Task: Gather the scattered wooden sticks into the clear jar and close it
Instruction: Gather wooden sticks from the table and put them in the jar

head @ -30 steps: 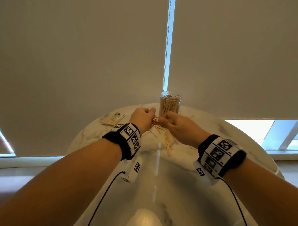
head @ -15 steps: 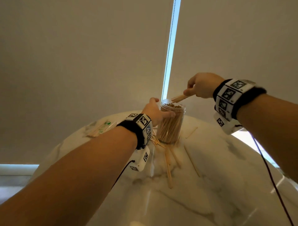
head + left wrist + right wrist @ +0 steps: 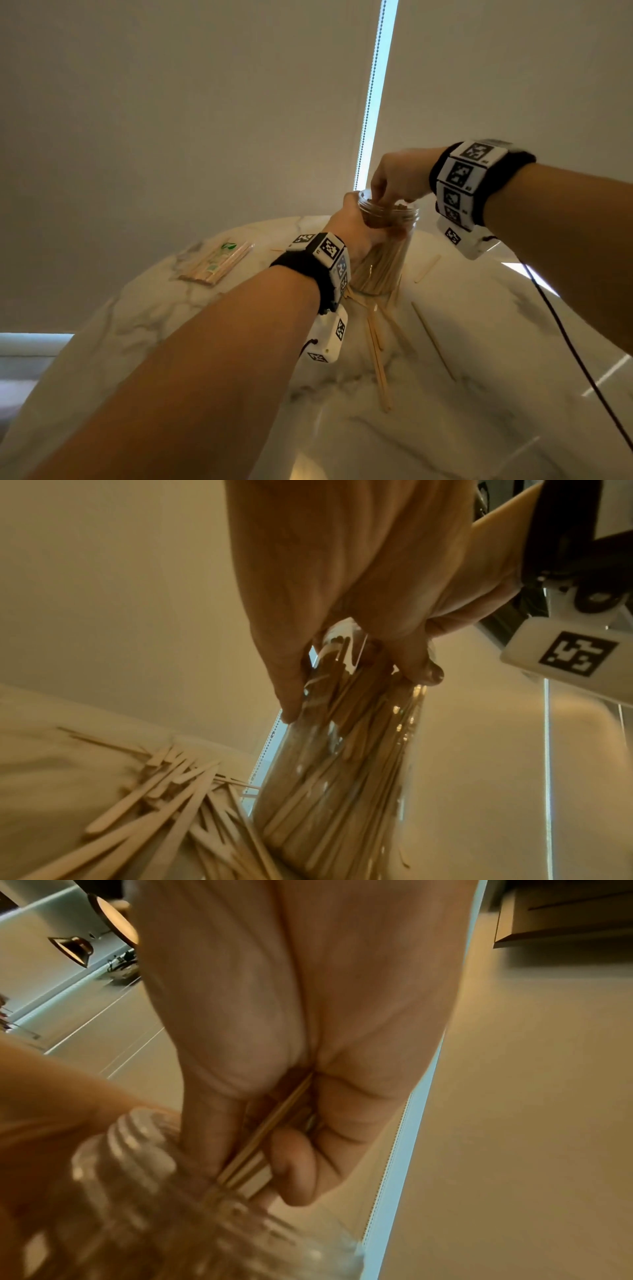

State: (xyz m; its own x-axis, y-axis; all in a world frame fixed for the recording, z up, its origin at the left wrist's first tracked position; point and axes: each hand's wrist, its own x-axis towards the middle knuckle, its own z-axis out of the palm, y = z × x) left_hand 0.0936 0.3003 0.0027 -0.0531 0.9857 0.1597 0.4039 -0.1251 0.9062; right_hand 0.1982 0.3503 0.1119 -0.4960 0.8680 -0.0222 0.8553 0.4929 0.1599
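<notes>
A clear jar (image 3: 394, 253) packed with wooden sticks stands at the far middle of the round marble table (image 3: 479, 394). My left hand (image 3: 352, 229) grips the jar near its threaded neck, thumb and fingers around the glass (image 3: 342, 750). My right hand (image 3: 394, 181) is over the jar's open mouth (image 3: 137, 1150), pinching a small bundle of sticks (image 3: 263, 1137) whose lower ends enter the jar. More loose sticks (image 3: 376, 346) lie on the table in front of the jar, with a pile at its base (image 3: 164, 791). No lid is in view.
A clear packet of wrapped sticks (image 3: 215, 263) lies at the table's far left. Single sticks lie to the right of the jar (image 3: 433, 339) and behind it (image 3: 426, 269). A black cable (image 3: 565, 342) hangs from my right wrist across the table. Window blinds (image 3: 205, 120) stand close behind.
My right hand lifted a bundle of sticks from the table, carried it above the jar and lowered it into the mouth. My left hand moved from the sticks to grip the jar.
</notes>
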